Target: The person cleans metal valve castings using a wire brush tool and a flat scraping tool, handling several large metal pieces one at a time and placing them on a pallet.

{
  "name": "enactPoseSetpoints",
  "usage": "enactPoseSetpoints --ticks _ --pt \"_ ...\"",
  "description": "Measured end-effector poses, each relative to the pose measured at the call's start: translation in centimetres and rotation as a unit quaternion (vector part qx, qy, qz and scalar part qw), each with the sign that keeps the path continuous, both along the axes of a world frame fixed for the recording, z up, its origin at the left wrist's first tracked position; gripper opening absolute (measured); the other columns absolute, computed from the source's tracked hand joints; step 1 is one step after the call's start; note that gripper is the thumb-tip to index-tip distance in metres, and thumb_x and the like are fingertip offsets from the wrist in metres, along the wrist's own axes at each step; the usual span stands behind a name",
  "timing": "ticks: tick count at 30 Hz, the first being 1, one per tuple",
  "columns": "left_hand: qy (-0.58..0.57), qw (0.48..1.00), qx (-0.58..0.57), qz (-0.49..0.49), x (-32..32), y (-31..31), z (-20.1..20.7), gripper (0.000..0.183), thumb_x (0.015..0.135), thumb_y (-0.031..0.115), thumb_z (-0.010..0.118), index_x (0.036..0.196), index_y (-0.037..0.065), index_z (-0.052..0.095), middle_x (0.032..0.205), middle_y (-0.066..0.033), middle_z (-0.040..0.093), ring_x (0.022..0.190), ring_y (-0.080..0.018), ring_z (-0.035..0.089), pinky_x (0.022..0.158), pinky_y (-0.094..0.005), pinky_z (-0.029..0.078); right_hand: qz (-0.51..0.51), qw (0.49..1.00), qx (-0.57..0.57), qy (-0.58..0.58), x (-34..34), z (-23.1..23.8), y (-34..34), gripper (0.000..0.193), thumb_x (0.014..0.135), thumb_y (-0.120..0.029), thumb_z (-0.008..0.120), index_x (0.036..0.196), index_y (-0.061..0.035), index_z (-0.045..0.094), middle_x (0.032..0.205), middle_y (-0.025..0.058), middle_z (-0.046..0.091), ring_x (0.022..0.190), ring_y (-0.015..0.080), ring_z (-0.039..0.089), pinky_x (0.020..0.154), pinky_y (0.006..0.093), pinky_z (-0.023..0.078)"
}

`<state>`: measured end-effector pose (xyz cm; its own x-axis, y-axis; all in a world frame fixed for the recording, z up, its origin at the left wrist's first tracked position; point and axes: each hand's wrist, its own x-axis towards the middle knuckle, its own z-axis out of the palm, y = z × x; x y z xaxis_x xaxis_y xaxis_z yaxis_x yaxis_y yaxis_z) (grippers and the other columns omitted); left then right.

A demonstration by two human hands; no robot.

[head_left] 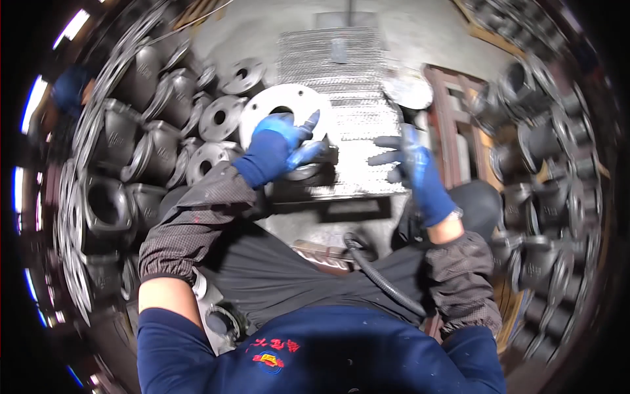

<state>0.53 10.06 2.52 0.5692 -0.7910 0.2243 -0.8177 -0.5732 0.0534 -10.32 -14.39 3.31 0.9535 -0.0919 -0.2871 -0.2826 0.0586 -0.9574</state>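
Flanged casting (283,97) sits upper-center of frame, L edge of worktop (357,131), under L hand (289,138) (nearer one); can't tell if that grip's clamped tbh. R hand (408,154) is off right, fingers apart, nothing held.

Your bench (361,118) is a shiny metal slab with a ribbed top, running between your two hands and well past them. At its left edge, right by your left hand (289,141), there's a pipe fitting (269,104) with a round flange. Out beyond both hands sits a small grey block (338,50), too blurry to ID. Grey floor (420,29) past that.
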Motion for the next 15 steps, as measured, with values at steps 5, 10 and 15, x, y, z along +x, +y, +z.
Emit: enactPoseSetpoints --ticks 5,10,15 --pt "-0.065 0.998 0.007 -0.02 -2.2 4.5 1.9 0.046 0.079 0.035 0.057 0.12 0.014 0.054 0.109 -0.0211 0.054 0.101 -0.0348 0.053 0.086 -0.0449 0.042 0.029 0.995 -0.081 0.042 4.4 2.7 0.3 0.064 0.089 -0.059 0.039 0.102 -0.0013 0.063 0.07 0.0101 0.066 0.042 0.0066 0.046 0.041 0.0175 0.034" --pt "0.055 0.967 -0.159 0.192 2.6 8.9 1.8 0.025 0.084 0.015 0.055 0.105 0.004 0.062 0.098 -0.0126 0.063 0.087 -0.0213 0.059 0.077 -0.0325 0.047 0.055 0.994 -0.093 0.017 8.4 1.1 -1.4 0.056 0.089 -0.054 0.045 0.102 -0.0023 0.062 0.069 0.0106 0.066 0.041 0.005 0.045 0.038 0.0162 0.03" --pt "0.293 0.797 -0.401 0.344 6.0 10.0 -1.1 0.033 0.09 0.027 0.054 0.109 0.0 0.06 0.099 -0.0091 0.063 0.085 -0.0164 0.061 0.077 -0.0278 0.049 0.09 0.994 -0.051 0.03 9.5 0.3 -0.8 0.055 0.089 -0.053 0.046 0.101 -0.0008 0.062 0.066 0.0099 0.065 0.039 0.004 0.043 0.036 0.015 0.029"
